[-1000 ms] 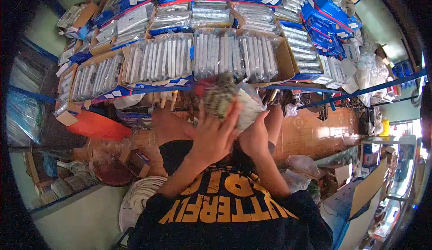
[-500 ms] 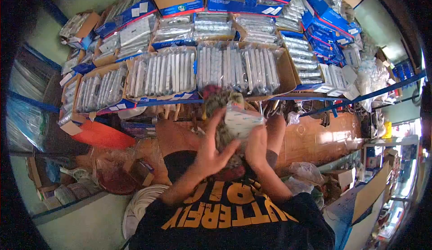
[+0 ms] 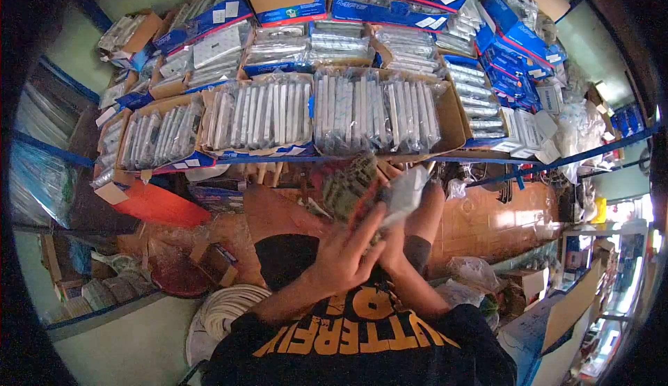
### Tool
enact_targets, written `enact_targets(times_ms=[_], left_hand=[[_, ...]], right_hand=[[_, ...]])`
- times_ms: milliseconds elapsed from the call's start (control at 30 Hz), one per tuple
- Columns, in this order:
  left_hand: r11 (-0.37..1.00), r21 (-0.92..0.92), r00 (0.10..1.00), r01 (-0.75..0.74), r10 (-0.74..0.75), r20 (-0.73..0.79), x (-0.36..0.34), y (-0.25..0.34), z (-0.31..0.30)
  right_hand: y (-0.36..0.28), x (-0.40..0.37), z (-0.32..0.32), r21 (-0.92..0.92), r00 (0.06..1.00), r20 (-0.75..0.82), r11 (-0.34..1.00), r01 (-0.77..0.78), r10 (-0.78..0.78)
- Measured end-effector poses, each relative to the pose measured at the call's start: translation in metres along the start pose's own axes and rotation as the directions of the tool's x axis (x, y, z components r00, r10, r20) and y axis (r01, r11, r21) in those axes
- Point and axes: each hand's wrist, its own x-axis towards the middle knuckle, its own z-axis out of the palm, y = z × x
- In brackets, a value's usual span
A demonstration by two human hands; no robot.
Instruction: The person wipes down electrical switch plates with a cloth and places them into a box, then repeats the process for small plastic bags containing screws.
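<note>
Holding a white, plastic-wrapped packet [image 3: 407, 195] tilted in the right hand [image 3: 393, 240], with the grip closed around its lower part. Resting the left hand [image 3: 344, 257] against a patterned green cloth [image 3: 346, 190] with fingers nearly straight, not showing clearly how firmly closed on it. Bunching the cloth just beside the packet, between the knees. Facing a row of open cardboard boxes [image 3: 456, 122], packed with upright plastic-wrapped panels [image 3: 261, 116], near the hands.
</note>
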Motion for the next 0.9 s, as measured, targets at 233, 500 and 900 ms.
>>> enact_targets(times_ms=[233,500,900], left_hand=[[0.868,-0.470,0.984,0.159,-0.098,0.151,0.030,0.004,-0.033],[0.916,-0.351,0.965,0.195,-0.243,-0.099,0.030,-0.003,-0.027],[0.843,-0.373,0.844,0.386,-0.487,-0.226,0.016,-0.048,-0.069]], right_hand=[[-0.033,0.002,0.009,0.141,0.933,0.245,0.943,-0.302,0.263],[-0.077,0.059,0.014,-0.279,0.998,-0.052,0.960,0.009,-0.025],[-0.177,0.487,-0.013,-0.695,0.813,0.508,0.422,0.581,-0.284]])
